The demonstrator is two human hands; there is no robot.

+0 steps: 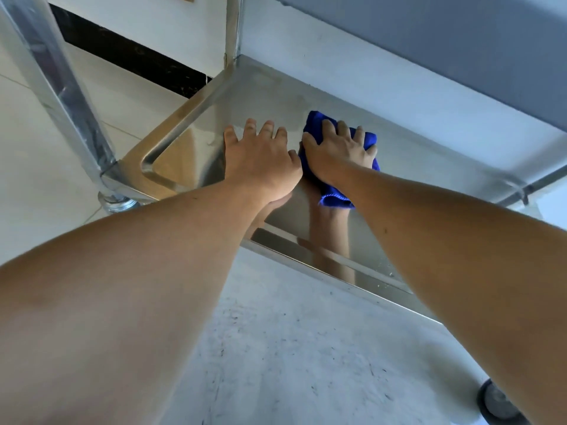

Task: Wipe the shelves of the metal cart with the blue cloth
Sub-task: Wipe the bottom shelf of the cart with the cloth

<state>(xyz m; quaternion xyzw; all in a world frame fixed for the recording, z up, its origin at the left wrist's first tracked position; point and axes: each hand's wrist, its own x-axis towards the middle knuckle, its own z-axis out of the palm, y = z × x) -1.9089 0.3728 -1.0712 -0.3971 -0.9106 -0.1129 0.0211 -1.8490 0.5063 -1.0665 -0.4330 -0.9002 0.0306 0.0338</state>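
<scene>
The metal cart's lower shelf (260, 96) is shiny steel with a raised rim and reflects my arms. My left hand (260, 157) lies flat on the shelf with its fingers spread, just left of the cloth. My right hand (339, 151) presses down on the bunched blue cloth (334, 194), fingers spread over it. The cloth sits near the middle of the shelf and pokes out beyond my fingertips and under my wrist. The two hands almost touch.
An upper shelf (429, 41) overhangs the far right. Cart posts rise at the front left (61, 87) and back corner (234, 26). Casters show at the left (118, 204) and bottom right (500, 403). Grey floor (291, 348) lies below.
</scene>
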